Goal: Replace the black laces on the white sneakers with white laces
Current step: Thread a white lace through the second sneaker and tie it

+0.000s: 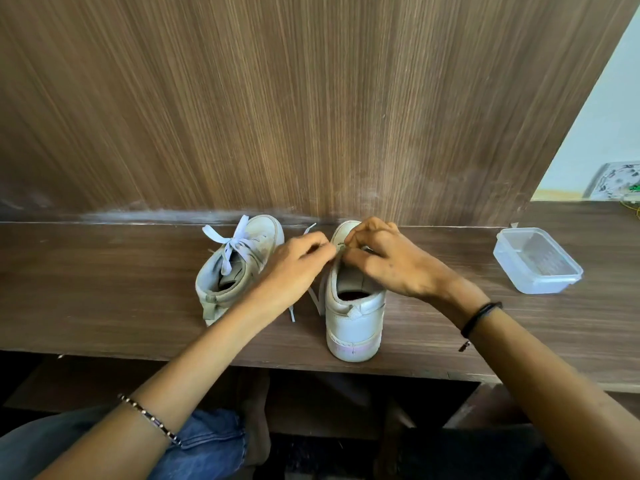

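While fingers [360, 233] pinch lace [315, 301], sneaker [353, 317] beneath

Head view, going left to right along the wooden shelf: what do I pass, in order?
Laced sneaker → left hand → sneaker being laced → clear plastic container. The right hand overlaps the sneaker being laced, so it is left unplaced.

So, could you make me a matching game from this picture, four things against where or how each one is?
Things: 1 left sneaker; 2 right sneaker; 3 clear plastic box; 4 black band.
States: a on the right wrist; b its white lace tied in a bow; c left hand and right hand pinch its loose lace; d far right, apart from the shoes.
Pairs: 1-b; 2-c; 3-d; 4-a.
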{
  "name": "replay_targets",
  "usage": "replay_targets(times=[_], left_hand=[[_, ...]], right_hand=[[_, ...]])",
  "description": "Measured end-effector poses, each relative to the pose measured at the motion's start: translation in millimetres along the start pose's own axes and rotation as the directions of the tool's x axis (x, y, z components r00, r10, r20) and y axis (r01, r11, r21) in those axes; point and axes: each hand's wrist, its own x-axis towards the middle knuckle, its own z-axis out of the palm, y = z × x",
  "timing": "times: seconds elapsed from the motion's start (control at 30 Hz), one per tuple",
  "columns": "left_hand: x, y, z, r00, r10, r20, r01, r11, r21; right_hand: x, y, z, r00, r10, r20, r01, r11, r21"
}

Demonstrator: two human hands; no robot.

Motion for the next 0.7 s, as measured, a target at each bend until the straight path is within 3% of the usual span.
replay_targets(times=[0.07, 0.13, 0.27, 0.43, 0.57, 0.7], left_hand=[[3.2, 7.7, 4.5, 0.940, -0.332, 0.076, 0.340, 0.896, -0.287], [6.9, 13.0, 2.0, 0.898, -0.420, 0.134, 0.440, 0.830, -0.343], [6.5, 13.1, -5.6, 0.918, -0.348, 0.188, 0.392, 0.867, -0.308], [4.9, 3.5, -7.6, 0.943, -0.288, 0.165, 0.324, 0.908, -0.267], [5.2, 0.9, -9.4, 0.964, -0.220, 0.151, 0.252, 0.936, -0.246], [7.2, 1.3, -6.6, 0.944, -0.312, 0.106, 0.329, 0.898, -0.291]], right_hand=[[1.0, -3.5, 2.2, 1.000, 0.012, -0.005, -0.012, 0.999, 0.036], [1.9, -3.0, 0.3, 0.998, 0.026, -0.049, -0.022, 0.997, 0.078], [-3.2, 1.3, -13.7, 0.979, 0.138, -0.153, -0.101, 0.969, 0.226], [-6.4, 5.1, -23.3, 0.974, 0.205, -0.096, -0.174, 0.950, 0.261], [-8.0, 6.5, -26.3, 0.991, 0.124, -0.046, -0.120, 0.990, 0.077], [-7.2, 10.0, -21.2, 0.989, 0.094, -0.114, -0.097, 0.995, -0.022]])
